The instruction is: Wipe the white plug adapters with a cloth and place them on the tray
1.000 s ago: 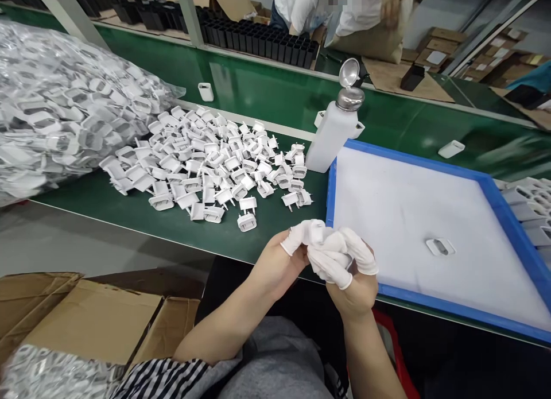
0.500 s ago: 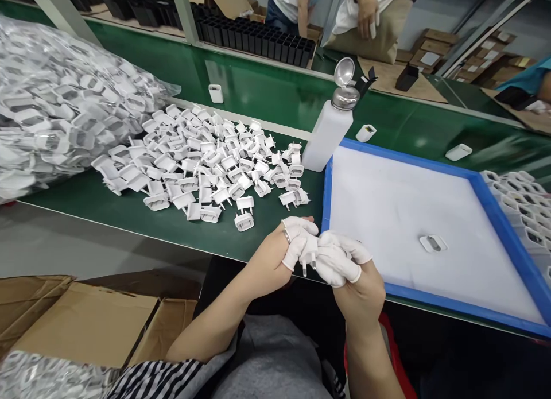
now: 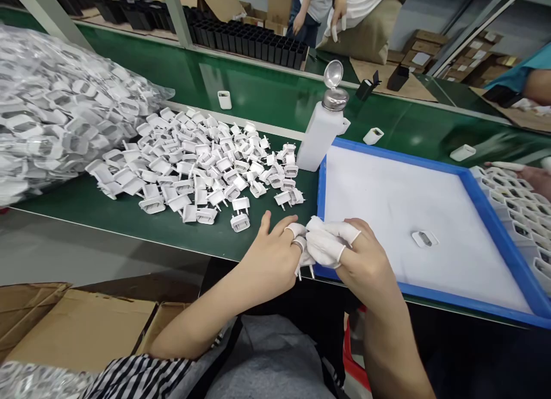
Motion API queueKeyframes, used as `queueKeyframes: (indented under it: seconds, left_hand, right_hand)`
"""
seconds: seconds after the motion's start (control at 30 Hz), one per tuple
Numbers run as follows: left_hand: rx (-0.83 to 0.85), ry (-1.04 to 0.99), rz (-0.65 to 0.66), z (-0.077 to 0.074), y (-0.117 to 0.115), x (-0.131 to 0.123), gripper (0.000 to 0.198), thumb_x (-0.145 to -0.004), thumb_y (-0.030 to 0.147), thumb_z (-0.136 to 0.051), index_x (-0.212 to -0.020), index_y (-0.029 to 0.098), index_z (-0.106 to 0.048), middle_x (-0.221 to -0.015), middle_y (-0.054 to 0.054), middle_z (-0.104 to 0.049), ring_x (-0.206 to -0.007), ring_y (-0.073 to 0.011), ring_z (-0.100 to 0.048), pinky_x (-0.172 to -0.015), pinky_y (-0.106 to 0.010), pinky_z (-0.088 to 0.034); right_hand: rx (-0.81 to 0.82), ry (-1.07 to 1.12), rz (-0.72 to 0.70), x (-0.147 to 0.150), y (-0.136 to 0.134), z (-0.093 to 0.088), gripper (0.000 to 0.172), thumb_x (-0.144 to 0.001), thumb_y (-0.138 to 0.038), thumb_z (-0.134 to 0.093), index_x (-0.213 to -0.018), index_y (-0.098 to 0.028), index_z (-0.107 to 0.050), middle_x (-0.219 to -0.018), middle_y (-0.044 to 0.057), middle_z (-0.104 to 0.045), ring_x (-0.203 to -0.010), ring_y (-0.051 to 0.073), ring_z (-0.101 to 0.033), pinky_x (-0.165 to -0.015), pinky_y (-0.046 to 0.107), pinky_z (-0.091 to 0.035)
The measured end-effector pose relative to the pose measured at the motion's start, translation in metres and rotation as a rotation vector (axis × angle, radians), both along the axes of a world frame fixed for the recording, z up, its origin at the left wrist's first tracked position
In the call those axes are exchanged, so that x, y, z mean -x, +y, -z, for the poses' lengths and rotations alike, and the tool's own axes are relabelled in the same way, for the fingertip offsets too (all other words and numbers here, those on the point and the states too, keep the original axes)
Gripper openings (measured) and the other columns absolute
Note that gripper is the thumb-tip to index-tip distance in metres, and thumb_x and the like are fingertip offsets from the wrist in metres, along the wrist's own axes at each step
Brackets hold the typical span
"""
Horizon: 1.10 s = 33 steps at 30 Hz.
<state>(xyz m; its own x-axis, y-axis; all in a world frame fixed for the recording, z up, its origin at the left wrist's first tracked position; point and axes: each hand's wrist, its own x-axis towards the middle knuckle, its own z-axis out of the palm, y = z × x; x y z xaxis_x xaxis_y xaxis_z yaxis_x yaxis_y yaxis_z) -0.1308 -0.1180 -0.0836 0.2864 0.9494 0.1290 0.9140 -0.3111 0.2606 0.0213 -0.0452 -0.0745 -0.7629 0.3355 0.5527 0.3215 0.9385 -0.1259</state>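
Close to the bench's front edge, my left hand [image 3: 275, 252] is closed round a white plug piece [image 3: 306, 260] whose two metal pins point down toward me. White covers sit on some of its fingertips, while the thumb and index finger stick out. Pressed against the same piece are the closed fingers of my right hand [image 3: 364, 252], also in white finger covers. A bit of white material shows between them, but I cannot make out what it is. To the left lies a heap of white two-pin plug pieces [image 3: 202, 158].
A blue-rimmed tray [image 3: 321, 198] holds one white housing [image 3: 425, 239]. Behind stands a white bottle [image 3: 316, 138], lid raised. Housings, including one [image 3: 224, 99], lie on the green belt [image 3: 267, 112]. At left is a full plastic bag [image 3: 64, 112]; at right, another person's hand [image 3: 534, 175] by stacked housings [image 3: 516, 209].
My right hand has turned over the plug piece, and my left thumb and index finger have lifted away. The belt's housings have shifted right. Another person's hand has appeared at the right edge.
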Motion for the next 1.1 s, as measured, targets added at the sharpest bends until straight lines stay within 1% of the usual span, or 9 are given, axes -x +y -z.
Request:
queueKeyframes:
  seconds: [0.17,0.3,0.47,0.5,0.57,0.63,0.77,1.0,1.1]
  left_hand:
    - [0.076,-0.22,-0.128,0.001,0.024,-0.024,0.029,-0.08,0.02,-0.034,-0.082,0.01,-0.061,-0.091,-0.014,-0.055,-0.086,-0.0258,-0.051,-0.073,-0.04,-0.044]
    - [0.147,-0.425,-0.19,-0.008,0.067,-0.063,0.033,-0.082,0.032,-0.035,-0.091,0.012,-0.059,-0.084,-0.012,-0.055,-0.071,-0.0242,-0.056,-0.059,-0.034,-0.045]
    - [0.248,-0.474,0.054,-0.024,0.093,-0.06,0.03,-0.075,0.033,-0.048,-0.093,0.011,-0.058,-0.087,-0.014,-0.058,-0.075,-0.0246,-0.056,-0.058,-0.029,-0.044]
    - [0.23,-0.398,0.032,-0.024,0.09,-0.048,0.025,-0.075,0.029,-0.047,-0.092,0.013,-0.058,-0.092,-0.014,-0.058,-0.081,-0.0249,-0.055,-0.062,-0.029,-0.044]
    - [0.155,-0.217,-0.22,-0.018,0.082,-0.021,0.022,-0.075,0.018,-0.044,-0.092,0.014,-0.058,-0.1,-0.013,-0.056,-0.091,-0.0254,-0.052,-0.069,-0.031,-0.044]
    - [0.16,-0.098,-0.477,-0.008,0.075,0.002,0.026,-0.072,0.007,-0.04,-0.091,0.01,-0.058,-0.096,-0.016,-0.056,-0.094,-0.0286,-0.05,-0.07,-0.035,-0.043]
    - [0.204,-0.073,-0.555,0.012,0.076,0.016,0.029,-0.067,-0.002,-0.036,-0.083,0.006,-0.059,-0.086,-0.018,-0.059,-0.087,-0.0288,-0.054,-0.066,-0.036,-0.044]
    - [0.249,-0.207,-0.536,0.011,0.068,0.014,0.014,-0.071,0.01,-0.045,-0.08,0.011,-0.057,-0.073,-0.012,-0.061,-0.071,-0.0238,-0.057,-0.063,-0.032,-0.043]
    - [0.184,-0.516,-0.501,0.012,0.054,0.016,0.02,-0.078,0.024,-0.044,-0.089,0.013,-0.056,-0.074,-0.008,-0.059,-0.068,-0.0183,-0.055,-0.062,-0.027,-0.042]
  right_hand:
    - [0.26,0.424,0.202,-0.012,-0.005,0.0,0.029,-0.07,-0.009,-0.059,-0.092,-0.027,-0.062,-0.103,0.005,-0.054,-0.092,0.022,-0.05,-0.073,0.038,-0.045]
    - [0.492,0.941,0.335,-0.024,-0.003,-0.007,0.018,-0.067,-0.009,-0.062,-0.075,-0.025,-0.067,-0.088,0.002,-0.06,-0.095,0.023,-0.052,-0.085,0.043,-0.039]
    - [0.637,1.23,0.386,-0.031,-0.001,-0.022,0.005,-0.06,-0.022,-0.068,-0.063,-0.026,-0.066,-0.059,0.0,-0.051,-0.061,0.019,-0.052,-0.054,0.036,-0.041]
    - [0.673,1.261,0.435,-0.033,-0.001,-0.022,0.005,-0.059,-0.024,-0.068,-0.063,-0.026,-0.066,-0.054,0.0,-0.048,-0.055,0.018,-0.049,-0.048,0.034,-0.038]
    - [0.825,1.321,0.486,-0.038,0.0,-0.018,0.007,-0.058,-0.028,-0.068,-0.064,-0.025,-0.065,-0.05,0.0,-0.046,-0.045,0.015,-0.044,-0.038,0.03,-0.03]
    - [1.014,1.313,0.419,-0.039,0.002,-0.01,0.015,-0.058,-0.036,-0.068,-0.064,-0.023,-0.063,-0.049,0.0,-0.047,-0.039,0.012,-0.04,-0.033,0.025,-0.025]
    - [1.252,1.094,0.227,-0.028,0.001,0.011,0.015,-0.063,-0.035,-0.065,-0.067,-0.021,-0.06,-0.053,0.0,-0.054,-0.044,0.011,-0.047,-0.037,0.024,-0.034]
    - [1.169,0.818,0.187,-0.009,-0.008,0.034,0.015,-0.071,-0.03,-0.058,-0.062,-0.019,-0.054,-0.061,0.001,-0.058,-0.071,0.017,-0.055,-0.074,0.038,-0.045]
    - [1.078,0.754,0.217,-0.011,-0.009,0.035,0.02,-0.075,-0.033,-0.053,-0.06,-0.019,-0.053,-0.061,0.001,-0.058,-0.078,0.018,-0.055,-0.083,0.039,-0.041]
